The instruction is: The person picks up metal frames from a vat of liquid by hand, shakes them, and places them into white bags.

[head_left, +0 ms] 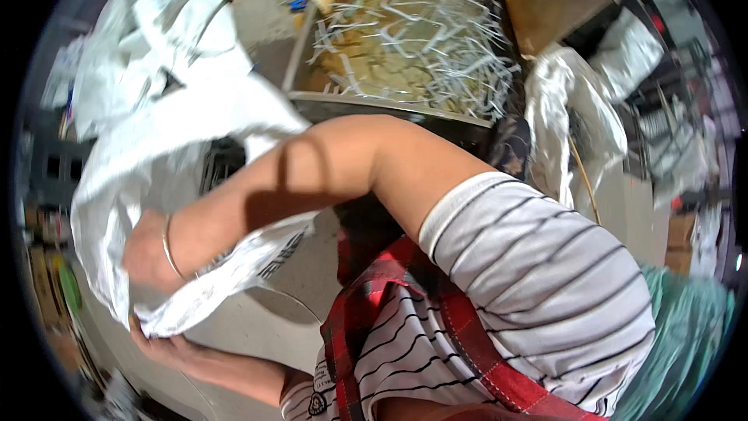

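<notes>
Right now I've both hands on the white woven sack [156, 148] — right hand [148, 253] clenched into its lower hem, left hand [167, 347] pinching just beneath — while its length runs up and away toward the tray of white strips [413, 39].

White sack [179, 132]: large, woven plastic, crumpled and folded over on itself, with dark print near its lower edge. It occupies the left half of the view, rising from the lower left to the upper left. Its lower edge is bunched together where the right hand [144, 253] and the left hand [160, 343] grip it from above and below.
</notes>
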A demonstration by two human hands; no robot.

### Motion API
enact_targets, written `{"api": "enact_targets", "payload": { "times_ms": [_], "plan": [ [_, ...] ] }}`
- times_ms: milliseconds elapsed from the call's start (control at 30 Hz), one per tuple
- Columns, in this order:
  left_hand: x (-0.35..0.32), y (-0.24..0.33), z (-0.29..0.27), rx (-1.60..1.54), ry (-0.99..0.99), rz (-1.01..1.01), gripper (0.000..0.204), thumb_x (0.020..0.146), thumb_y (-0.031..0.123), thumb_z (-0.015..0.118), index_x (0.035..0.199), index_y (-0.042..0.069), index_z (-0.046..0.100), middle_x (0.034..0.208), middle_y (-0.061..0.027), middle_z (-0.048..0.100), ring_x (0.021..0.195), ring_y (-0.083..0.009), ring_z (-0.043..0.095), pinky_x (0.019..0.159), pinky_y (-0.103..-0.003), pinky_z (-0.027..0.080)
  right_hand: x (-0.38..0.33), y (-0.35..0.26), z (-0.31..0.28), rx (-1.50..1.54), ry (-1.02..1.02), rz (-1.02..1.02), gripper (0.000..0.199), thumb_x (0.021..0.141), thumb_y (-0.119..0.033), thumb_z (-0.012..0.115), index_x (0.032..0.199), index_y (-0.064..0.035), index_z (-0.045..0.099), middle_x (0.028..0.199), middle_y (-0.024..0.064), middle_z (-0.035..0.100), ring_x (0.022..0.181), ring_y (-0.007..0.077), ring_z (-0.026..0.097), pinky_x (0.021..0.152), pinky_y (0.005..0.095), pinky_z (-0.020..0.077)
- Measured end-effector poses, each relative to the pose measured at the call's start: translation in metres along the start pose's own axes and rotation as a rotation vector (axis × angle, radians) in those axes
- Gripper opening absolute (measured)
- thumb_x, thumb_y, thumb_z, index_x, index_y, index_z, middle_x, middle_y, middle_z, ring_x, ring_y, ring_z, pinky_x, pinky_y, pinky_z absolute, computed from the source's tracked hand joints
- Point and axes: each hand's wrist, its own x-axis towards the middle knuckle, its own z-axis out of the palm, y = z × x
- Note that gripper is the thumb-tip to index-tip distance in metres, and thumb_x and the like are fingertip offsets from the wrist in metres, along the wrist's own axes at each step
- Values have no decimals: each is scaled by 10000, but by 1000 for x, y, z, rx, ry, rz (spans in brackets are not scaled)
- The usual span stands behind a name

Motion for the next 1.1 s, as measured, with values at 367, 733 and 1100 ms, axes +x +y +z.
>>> {"api": "enact_targets", "payload": {
  "times_ms": [367, 733, 1100],
  "plan": [
    [-144, 74, 109, 602, 286, 902, 354, 851, 185, 553, 1110, -55, 526, 1147, -193, 523, 1030, -258, 534, 850, -325, 464, -321, 109, -103, -185, 713, 527, 236, 767, -234, 561, 928, -64, 592, 874, 106, 602, 808, 280, 584, 710, 379, 471],
    [-326, -112, 407, 68, -1116, 344, 233, 921, 109, 415, 878, -74, 552, 964, -188, 576, 836, -239, 605, 741, -319, 499, -644, 309, -70, -262, -15, 1556, 216, 758, -153, 516, 886, -20, 628, 970, 204, 604, 922, 340, 584, 766, 417, 481],
    [-327, -309, 502, 391, -1272, -508, 183, 897, 176, 500, 942, 2, 537, 955, -76, 572, 804, -157, 586, 657, -256, 491, -731, 401, -19, -541, -501, 1142, 278, 768, -288, 562, 945, -75, 586, 991, 98, 582, 978, 263, 539, 845, 432, 398]
  ]
}}
